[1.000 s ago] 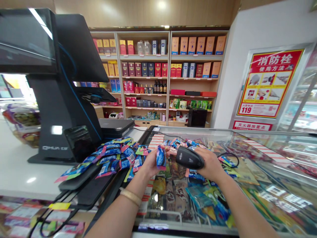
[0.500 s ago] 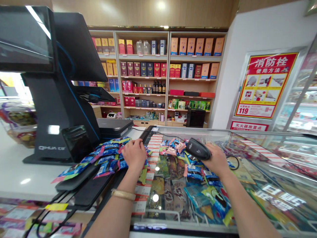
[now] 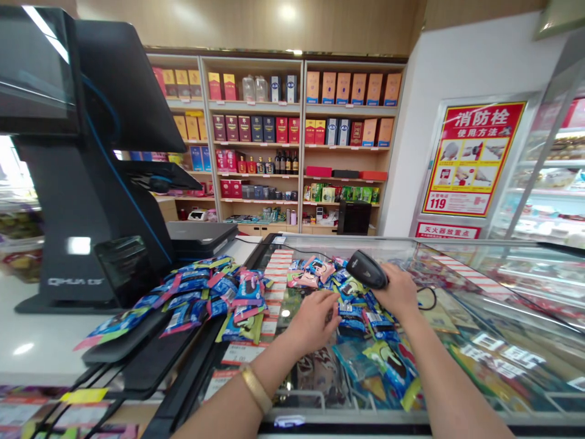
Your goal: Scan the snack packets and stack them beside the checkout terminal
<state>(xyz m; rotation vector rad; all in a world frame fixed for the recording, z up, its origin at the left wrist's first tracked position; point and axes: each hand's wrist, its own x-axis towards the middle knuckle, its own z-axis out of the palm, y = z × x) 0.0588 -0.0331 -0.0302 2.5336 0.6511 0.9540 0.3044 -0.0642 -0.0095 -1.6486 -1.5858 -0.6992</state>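
My right hand [image 3: 398,294] is wrapped round a black barcode scanner [image 3: 364,268], held over the glass top of a freezer chest. My left hand [image 3: 315,320] is over the glass, its fingers apart and loosely curved, with nothing seen in them. Its fingertips are close to the blue snack packets [image 3: 351,318] lying on the glass beneath the scanner; I cannot tell if they touch. Pink packets [image 3: 307,275] lie just behind these. To the left, a heap of blue, pink and green packets [image 3: 189,283] rests on the counter edge and on flat black devices.
A black checkout terminal [image 3: 98,201] stands on the white counter [image 3: 27,335] at left. Cables [image 3: 103,381] hang at the counter's front. The freezer chest [image 3: 457,341] spreads to the right. Shelves of boxes [image 3: 301,143] line the back wall, beside a red poster [image 3: 473,158].
My left hand has moved right, from the packet heap at the counter edge to beside the packets on the glass. My right hand still holds the barcode scanner. The view has shifted slightly right.
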